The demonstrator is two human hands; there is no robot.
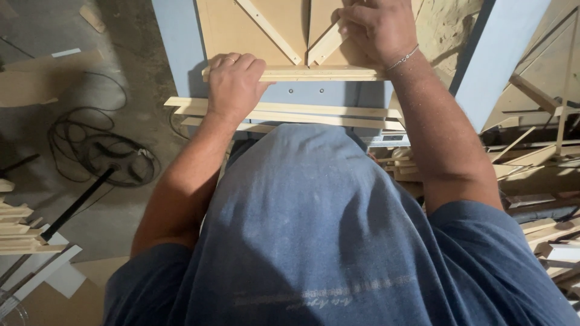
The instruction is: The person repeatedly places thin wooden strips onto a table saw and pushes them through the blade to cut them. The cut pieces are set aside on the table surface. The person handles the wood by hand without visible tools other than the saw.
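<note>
A tan board panel with thin wooden strips laid on it in diagonals lies on a grey-blue bench. My left hand is closed over the panel's near edge strip, gripping its left end. At the top, my right hand presses its fingers on a short diagonal strip that leans toward the panel's middle. Another diagonal strip runs from the upper left. My blue shirt fills the lower view.
Long wooden battens lie along the bench's near edge. Piles of strips and offcuts sit at the right. A coiled black cable lies on the concrete floor at the left, with more slats near it.
</note>
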